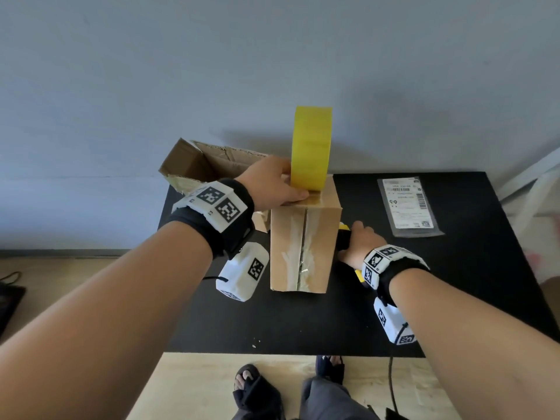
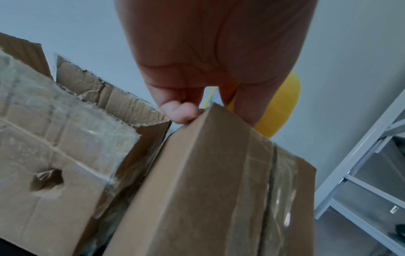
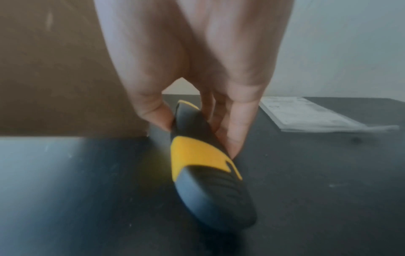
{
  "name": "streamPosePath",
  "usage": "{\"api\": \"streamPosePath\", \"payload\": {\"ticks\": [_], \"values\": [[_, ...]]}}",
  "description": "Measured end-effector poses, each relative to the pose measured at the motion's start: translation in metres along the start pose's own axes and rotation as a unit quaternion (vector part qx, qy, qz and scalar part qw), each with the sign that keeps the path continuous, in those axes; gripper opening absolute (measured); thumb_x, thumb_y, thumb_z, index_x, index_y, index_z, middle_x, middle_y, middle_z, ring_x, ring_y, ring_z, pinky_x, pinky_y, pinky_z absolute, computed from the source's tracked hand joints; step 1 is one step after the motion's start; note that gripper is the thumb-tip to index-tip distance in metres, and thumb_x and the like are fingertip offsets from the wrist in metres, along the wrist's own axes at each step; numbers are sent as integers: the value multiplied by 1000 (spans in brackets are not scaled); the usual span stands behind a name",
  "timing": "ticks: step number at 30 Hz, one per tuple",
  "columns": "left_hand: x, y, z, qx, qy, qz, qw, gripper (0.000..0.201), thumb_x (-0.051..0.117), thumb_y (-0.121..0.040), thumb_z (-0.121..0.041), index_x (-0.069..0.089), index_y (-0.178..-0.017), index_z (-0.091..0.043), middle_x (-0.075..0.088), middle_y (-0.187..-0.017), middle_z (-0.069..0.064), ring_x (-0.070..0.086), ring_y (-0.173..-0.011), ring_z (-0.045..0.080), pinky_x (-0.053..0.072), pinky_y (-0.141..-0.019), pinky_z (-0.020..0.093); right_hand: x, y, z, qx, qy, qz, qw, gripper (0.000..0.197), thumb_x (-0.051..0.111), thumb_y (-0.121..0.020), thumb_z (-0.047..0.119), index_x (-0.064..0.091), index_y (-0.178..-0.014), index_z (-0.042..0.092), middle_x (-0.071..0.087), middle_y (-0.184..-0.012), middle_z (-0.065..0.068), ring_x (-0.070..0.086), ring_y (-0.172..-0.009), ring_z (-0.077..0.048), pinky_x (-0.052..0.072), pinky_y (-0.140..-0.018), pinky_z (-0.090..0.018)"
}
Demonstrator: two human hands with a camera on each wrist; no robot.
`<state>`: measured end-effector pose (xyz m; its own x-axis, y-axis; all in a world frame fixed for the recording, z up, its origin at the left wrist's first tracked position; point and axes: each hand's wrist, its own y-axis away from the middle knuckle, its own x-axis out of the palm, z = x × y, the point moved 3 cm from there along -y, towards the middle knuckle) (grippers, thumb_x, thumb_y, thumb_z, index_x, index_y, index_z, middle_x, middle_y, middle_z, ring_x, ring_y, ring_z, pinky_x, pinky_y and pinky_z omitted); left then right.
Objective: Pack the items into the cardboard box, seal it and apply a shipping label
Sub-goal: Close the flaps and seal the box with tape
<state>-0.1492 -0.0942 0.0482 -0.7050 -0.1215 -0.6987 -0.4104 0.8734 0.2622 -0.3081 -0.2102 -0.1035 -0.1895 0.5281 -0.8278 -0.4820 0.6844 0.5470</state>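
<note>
The left hand (image 1: 272, 183) is set on the top of the cardboard box (image 1: 303, 247), its fingers curled against the yellow tape roll (image 1: 310, 147) that is held upright there; a short strip of tape (image 1: 315, 199) is seen laid from the roll onto the box top under the thumb. In the left wrist view the fingertips (image 2: 181, 112) are pressed at the box's upper edge, with the roll partly hidden behind them.

The right hand (image 1: 360, 244) is closed around a black-and-yellow utility knife (image 3: 206, 164), pinched between thumb and fingers just beside the box's right face and low over the black tabletop (image 1: 303, 322); whether a blade is extended cannot be told.

The box is stood on end near the middle of the tabletop, closed, with clear tape already run along the seam of the face turned toward the camera. Sealing is judged to be well under way, the top strip probably awaiting a cut. The shipping label (image 1: 407, 206), in a clear sleeve, is left lying near the far right corner, not yet applied.

A torn open carton (image 1: 194, 165) is crowded against the box at the far left edge, so little room is left there. The near half of the tabletop and the strip between box and label offer free room.
</note>
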Motion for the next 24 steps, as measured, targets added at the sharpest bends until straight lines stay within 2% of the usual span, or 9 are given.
{"api": "streamPosePath", "payload": {"ticks": [4,7,8,10,12,14,16,21,24], "values": [[3,6,0,-2,16,11,1000,31,68,-86,-23,65,-116,-16,68,-106,0,62,-101,19,48,-94,32,-27,14,-6,13,-59,0,998,53,64,-81,29,42,-125,10,50,-121,-14,58,-101,-31,48,-73,-34],[3,13,-2,-2,69,22,997,18,65,-87,-9,63,-102,-18,62,-79,-11,58,-72,4,45,-66,8,-57,34,-11,0,-90,-34,995,34,57,-82,20,52,-114,9,58,-98,-10,58,-85,-25,46,-70,-32],[3,15,-4,2,78,27,997,17,64,-87,-7,62,-99,-18,60,-76,-13,56,-67,0,42,-61,5,-68,42,-12,-4,-97,-49,994,28,55,-85,19,55,-112,8,58,-95,-9,57,-84,-26,45,-71,-32],[3,20,-5,14,83,39,996,16,65,-87,-9,65,-102,-15,66,-84,-7,59,-74,5,46,-69,11,-91,61,-14,-10,-111,-78,991,23,52,-90,18,59,-109,6,59,-95,-11,57,-87,-28,43,-73,-31],[3,24,-7,25,86,40,995,25,67,-87,-14,66,-112,-12,68,-96,2,61,-81,13,48,-77,22,-112,81,-16,-19,-129,-110,985,18,52,-89,15,62,-103,9,59,-90,-8,54,-84,-27,39,-67,-28],[4,26,-7,24,83,35,996,27,64,-89,-14,65,-116,-9,67,-91,3,59,-74,12,47,-71,21,-127,101,-17,-28,-148,-118,982,20,56,-81,5,63,-97,15,59,-80,-4,53,-74,-22,36,-58,-25],[4,28,-7,27,68,29,997,26,59,-91,-12,63,-116,-6,61,-78,-2,54,-65,7,43,-60,17,-135,117,-14,-44,-152,-94,983,32,55,-70,-4,64,-91,17,66,-81,-6,53,-69,-20,36,-53,-24],[5,33,-9,37,66,28,997,21,59,-92,-15,62,-112,-17,57,-75,-6,51,-61,7,38,-56,17,-138,135,10,-77,-105,-96,987,28,58,-70,1,63,-81,26,64,-80,2,55,-70,-16,41,-57,-25],[7,33,-7,36,67,21,997,24,61,-91,-17,65,-114,-13,65,-93,4,58,-76,18,45,-68,22,-135,137,27,-101,-72,-104,987,23,60,-70,9,61,-80,30,59,-82,8,58,-83,-17,48,-70,-29]]}}
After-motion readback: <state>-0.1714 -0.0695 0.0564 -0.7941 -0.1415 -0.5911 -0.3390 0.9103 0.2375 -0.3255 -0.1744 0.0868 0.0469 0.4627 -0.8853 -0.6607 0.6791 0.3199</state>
